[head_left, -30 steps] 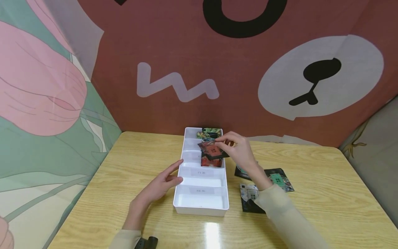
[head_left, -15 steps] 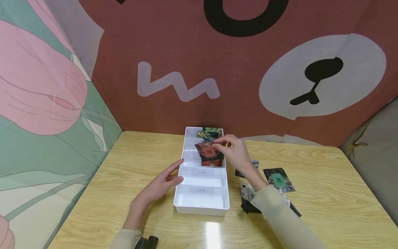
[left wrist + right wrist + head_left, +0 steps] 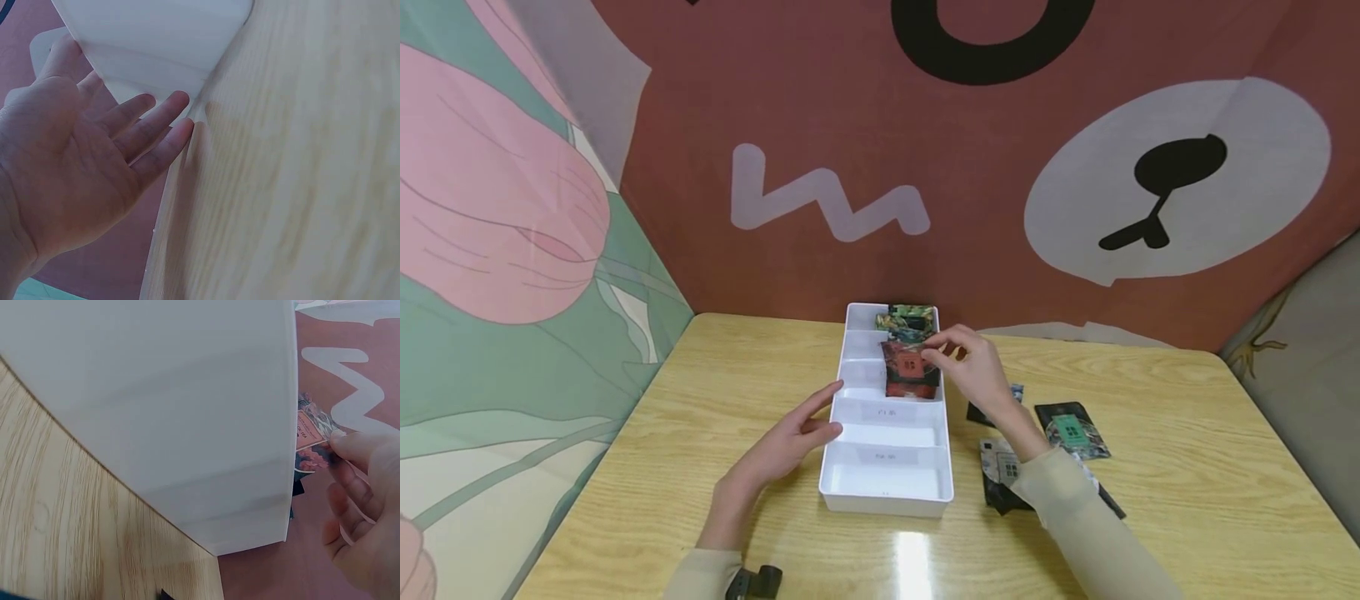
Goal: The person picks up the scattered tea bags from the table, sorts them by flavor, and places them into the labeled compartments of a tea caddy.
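In the head view a white divided tray (image 3: 885, 507) stands lengthwise on the table. My right hand (image 3: 977, 372) pinches the edge of a red and black sachet (image 3: 910, 363) over the tray's middle compartment, above another red sachet (image 3: 910, 390). The right wrist view shows the held sachet (image 3: 310, 434) between thumb and fingers, its lower part hidden behind the tray wall. My left hand (image 3: 782, 446) touches the tray's left side with spread fingers; in the left wrist view its fingertips lie against the white wall (image 3: 156, 69).
Green-patterned sachets (image 3: 910, 321) lie in the tray's far compartments. Right of the tray, a sachet with a green label (image 3: 1070, 431), a white and black sachet (image 3: 1000, 471) and others lie on the wooden table (image 3: 1210, 467). Paper labels (image 3: 887, 413) mark the nearer compartments.
The held sachet first shifted left, then slightly right, and now lies flatter and straighter over the red one in the tray. The left hand has stayed at the tray's side.
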### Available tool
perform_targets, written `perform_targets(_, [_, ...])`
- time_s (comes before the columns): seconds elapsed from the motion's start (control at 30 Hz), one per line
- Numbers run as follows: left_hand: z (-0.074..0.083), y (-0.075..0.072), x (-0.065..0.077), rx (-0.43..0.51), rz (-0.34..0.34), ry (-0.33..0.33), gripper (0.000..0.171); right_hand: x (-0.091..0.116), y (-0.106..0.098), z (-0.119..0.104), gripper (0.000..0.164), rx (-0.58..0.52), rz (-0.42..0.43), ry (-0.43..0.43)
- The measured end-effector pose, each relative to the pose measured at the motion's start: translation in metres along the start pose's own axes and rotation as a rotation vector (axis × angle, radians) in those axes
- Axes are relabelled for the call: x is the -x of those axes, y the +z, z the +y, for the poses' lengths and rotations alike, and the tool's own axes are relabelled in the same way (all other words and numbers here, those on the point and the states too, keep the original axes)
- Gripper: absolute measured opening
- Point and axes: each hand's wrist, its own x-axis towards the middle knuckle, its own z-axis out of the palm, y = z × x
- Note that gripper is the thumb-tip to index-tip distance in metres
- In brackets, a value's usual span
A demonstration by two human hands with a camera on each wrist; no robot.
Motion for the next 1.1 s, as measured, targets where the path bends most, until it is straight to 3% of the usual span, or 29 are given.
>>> perform_targets(0.57, [0.0,0.0,-0.002,-0.007,0.0,-0.003,0.065,0.006,-0.005,0.008,0.014,0.048,-0.009,-0.008])
perform_targets(1.1, [0.002,0.001,0.001,-0.011,-0.002,0.011,0.064,0.012,-0.017,0.021,0.019,0.093,-0.04,0.04])
